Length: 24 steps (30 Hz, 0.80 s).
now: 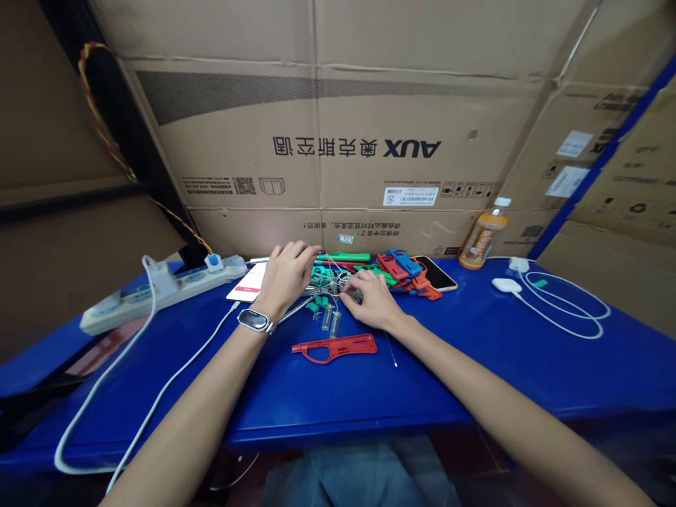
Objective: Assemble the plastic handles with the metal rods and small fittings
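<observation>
Red lighter shell (343,346) lies nearside of the parts pile (320,276); left hand (288,274) and right hand (372,299) curl at the pile, each grip's contents unclear. Shell: probably light, stiff, slick; hold by solid handle end.

Could pass freely over the blue tabletop (306,408) nearer than the red casing (356,344). Got blocked farther back by the parts heap (393,267), orange bottle (480,239) and cardboard wall (359,113).

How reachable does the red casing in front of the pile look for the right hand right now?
Likely yes: the right hand is just beyond the red casing, whose upper face lies uncovered; the clear tubes sit close to its far side but leave most of it free.
</observation>
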Each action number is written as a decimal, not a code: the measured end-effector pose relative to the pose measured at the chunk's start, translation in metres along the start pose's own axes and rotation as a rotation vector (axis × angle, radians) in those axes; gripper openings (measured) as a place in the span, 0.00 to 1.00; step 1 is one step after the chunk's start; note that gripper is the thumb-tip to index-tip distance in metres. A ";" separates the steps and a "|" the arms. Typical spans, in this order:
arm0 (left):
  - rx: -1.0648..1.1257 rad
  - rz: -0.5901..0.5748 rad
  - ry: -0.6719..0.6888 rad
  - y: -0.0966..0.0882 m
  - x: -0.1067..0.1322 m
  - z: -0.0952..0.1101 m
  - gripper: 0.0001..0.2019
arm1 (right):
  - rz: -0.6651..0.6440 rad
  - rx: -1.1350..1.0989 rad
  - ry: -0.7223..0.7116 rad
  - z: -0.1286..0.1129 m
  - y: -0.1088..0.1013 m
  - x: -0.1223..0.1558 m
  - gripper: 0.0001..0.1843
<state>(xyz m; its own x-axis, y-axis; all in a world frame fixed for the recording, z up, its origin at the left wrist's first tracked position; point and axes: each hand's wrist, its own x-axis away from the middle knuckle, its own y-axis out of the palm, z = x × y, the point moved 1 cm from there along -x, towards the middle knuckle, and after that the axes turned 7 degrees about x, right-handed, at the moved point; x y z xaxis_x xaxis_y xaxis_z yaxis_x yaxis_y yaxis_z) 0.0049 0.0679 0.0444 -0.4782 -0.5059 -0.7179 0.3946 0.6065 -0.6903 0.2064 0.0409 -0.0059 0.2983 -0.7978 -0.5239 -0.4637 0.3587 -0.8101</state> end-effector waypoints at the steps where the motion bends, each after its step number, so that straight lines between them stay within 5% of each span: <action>1: 0.012 0.001 0.004 0.000 0.001 0.000 0.13 | 0.022 -0.052 0.035 0.001 0.001 -0.001 0.10; 6: 0.045 -0.040 -0.012 0.004 0.002 -0.001 0.13 | 0.168 -0.168 0.185 0.008 0.000 -0.011 0.07; 9: 0.033 -0.063 -0.022 0.005 0.002 -0.001 0.13 | 0.028 -0.143 0.153 0.011 -0.001 -0.020 0.13; 14: 0.015 -0.075 -0.045 0.006 0.002 -0.002 0.13 | -0.104 -0.132 0.142 0.010 -0.002 -0.029 0.07; 24: -0.027 -0.054 -0.153 0.006 0.005 -0.005 0.12 | -0.023 0.035 -0.156 0.004 -0.014 -0.009 0.05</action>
<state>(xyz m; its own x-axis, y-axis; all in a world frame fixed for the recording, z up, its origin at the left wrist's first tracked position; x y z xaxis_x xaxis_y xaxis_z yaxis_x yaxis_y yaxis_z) 0.0007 0.0720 0.0369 -0.3723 -0.6242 -0.6868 0.3492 0.5914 -0.7268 0.2139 0.0455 0.0095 0.4353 -0.7223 -0.5374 -0.4268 0.3601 -0.8296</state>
